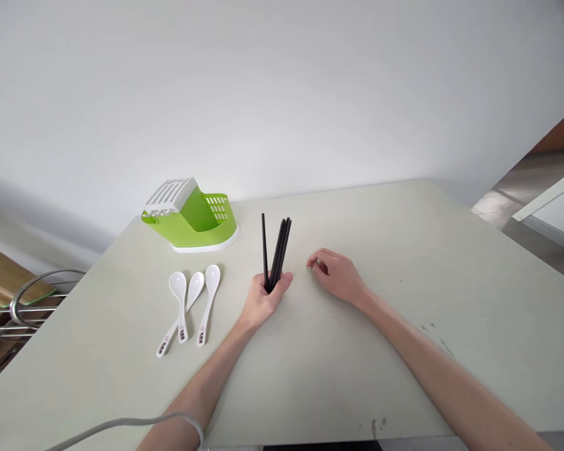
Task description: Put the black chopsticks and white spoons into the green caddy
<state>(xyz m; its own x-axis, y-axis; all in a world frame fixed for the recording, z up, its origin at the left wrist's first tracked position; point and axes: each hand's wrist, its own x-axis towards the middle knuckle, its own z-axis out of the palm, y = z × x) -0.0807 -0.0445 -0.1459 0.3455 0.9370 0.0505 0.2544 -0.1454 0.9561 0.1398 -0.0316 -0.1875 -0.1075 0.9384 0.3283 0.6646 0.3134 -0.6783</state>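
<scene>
My left hand (261, 300) is closed around a bundle of black chopsticks (277, 254), which stick up out of the fist. One chopstick leans apart to the left of the others. To the right, my right hand (336, 274) rests low over the table with its fingers curled in toward the thumb. I see nothing held in it. Three white spoons (211, 282) lie left of my left hand, two of them crossing. Behind the spoons stands a green and white utensil holder (202, 235) with a slotted white top and an open basket end.
The pale green table (380, 363) meets a white wall (282, 94) at its back edge. A grey cable (122, 424) crosses my left forearm. Off the table's left side is a metal wire rack (28, 313) with a wooden board (7, 275).
</scene>
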